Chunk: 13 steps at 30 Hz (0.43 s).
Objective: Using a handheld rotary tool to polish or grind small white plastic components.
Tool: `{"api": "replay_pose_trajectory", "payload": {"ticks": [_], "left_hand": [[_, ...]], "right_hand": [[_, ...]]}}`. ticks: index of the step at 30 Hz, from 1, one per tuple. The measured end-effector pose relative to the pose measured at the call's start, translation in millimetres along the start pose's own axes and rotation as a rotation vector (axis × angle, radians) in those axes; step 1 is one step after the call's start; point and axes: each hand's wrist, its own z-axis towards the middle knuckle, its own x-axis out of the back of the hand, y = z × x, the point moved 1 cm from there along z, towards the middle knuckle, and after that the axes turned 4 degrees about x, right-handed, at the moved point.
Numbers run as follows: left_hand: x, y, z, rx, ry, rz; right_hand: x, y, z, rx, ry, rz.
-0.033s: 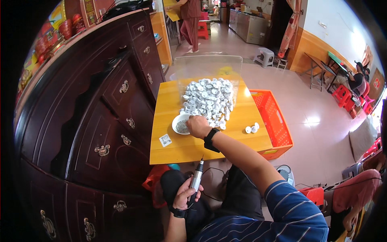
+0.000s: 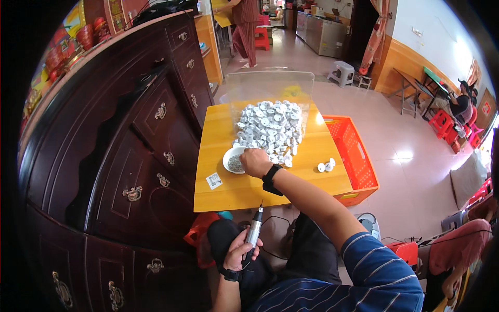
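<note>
My left hand [image 2: 242, 251] is wrapped around a silver and black electric screwdriver [image 2: 253, 232], its thin bit pointing up toward the table edge. My right hand [image 2: 255, 163] reaches across to a white bowl [image 2: 226, 154] full of tiny metal pieces [image 2: 235, 164] that look like screws. Its fingers are closed at the bowl's right side; their tips and anything in them are hidden. Behind this hand lies a big heap of small white plastic parts [image 2: 270, 122] with round faces. A few more white round parts [image 2: 328, 165] sit apart on the right.
The yellow wooden table [image 2: 291, 190] carries a clear plastic panel [image 2: 270, 78] behind the heap and a printed white card [image 2: 213, 180]. An orange crate [image 2: 364, 171] stands against its right side. Dark drawers [image 2: 130, 156] rise close on the left. Other people sit at right and stand behind.
</note>
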Motion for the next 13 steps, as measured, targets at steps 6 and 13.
{"api": "replay_pose_trajectory", "payload": {"ticks": [6, 13], "left_hand": [[4.1, 1.6, -0.4, -0.009, -0.007, 0.011], [1.4, 2.9, -0.9, 0.004, 0.025, 0.018]], "right_hand": [[-6.9, -3.6, 27.2, -0.061, -0.226, -0.132], [-12.9, -7.7, 36.4, -0.112, -0.262, -0.133]]}}
